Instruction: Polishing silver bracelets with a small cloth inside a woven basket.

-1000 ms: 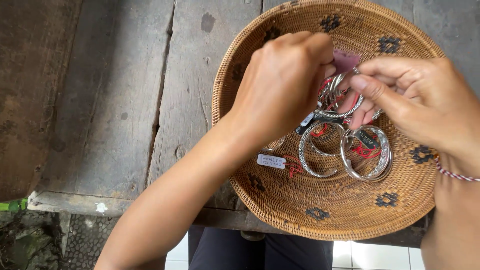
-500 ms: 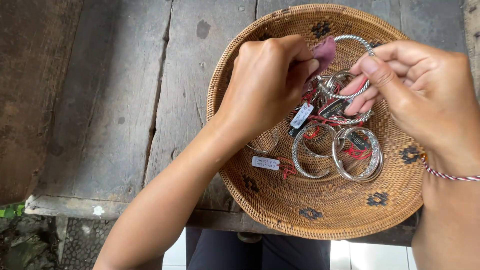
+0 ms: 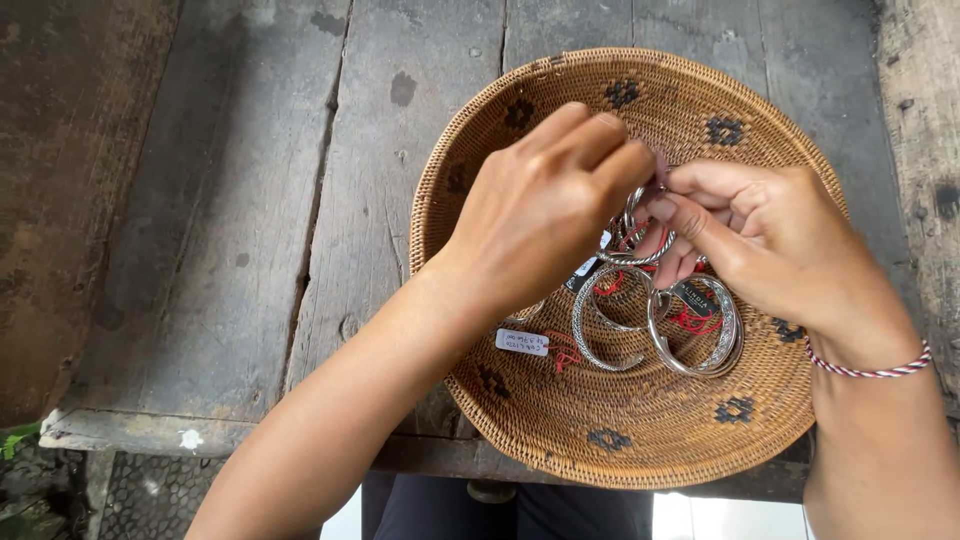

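A round woven basket with dark diamond marks sits on a weathered wooden table. Inside lie several silver bangles, some tied with red string and small paper tags. My left hand and my right hand meet over the basket's middle, both pinching one silver bangle held just above the pile. A small pink cloth shows between the fingertips. My right wrist wears a red-and-white string bracelet.
The table is made of wide grey planks with cracks; its front edge runs just below the basket. Below it are dark ground with a bit of green plant at the left and pale floor tiles at the bottom.
The view has shifted, so the basket sits lower in frame. Both hands have closed in together on the bangle, and the pink cloth is now mostly hidden between the fingers.
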